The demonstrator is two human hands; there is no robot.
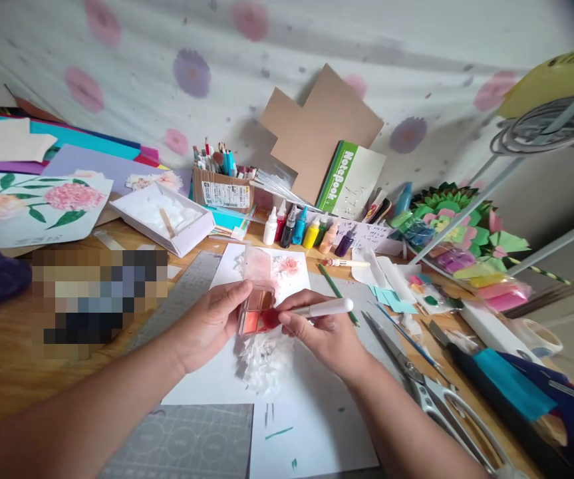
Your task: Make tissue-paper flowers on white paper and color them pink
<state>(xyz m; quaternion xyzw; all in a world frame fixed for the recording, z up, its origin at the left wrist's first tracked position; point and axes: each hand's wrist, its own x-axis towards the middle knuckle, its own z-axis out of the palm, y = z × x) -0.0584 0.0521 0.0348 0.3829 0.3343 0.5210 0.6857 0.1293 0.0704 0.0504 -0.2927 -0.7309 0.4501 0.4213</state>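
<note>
In the head view, my left hand (217, 326) grips a small blush palette (253, 320) by its left side, its clear lid raised. Pink, coral and red pans show inside. My right hand (324, 339) is closed round a white-handled makeup brush (319, 308), and the reddish brush head meets the pans at the palette's lower right. Just below the palette a white ruffled flower (265, 366) lies on white paper (207, 379). Beyond the palette, a flower tinted pink (289, 266) rests on the same paper, partly hidden by the lid.
A grey cutting mat (177, 442) lies under the papers. Large scissors (416, 379), a knife (459, 362) and a green pencil (334, 286) sit at the right. Several paint bottles (311, 234) line the back, beside a white tray (187, 243) and a box of pens (221, 189).
</note>
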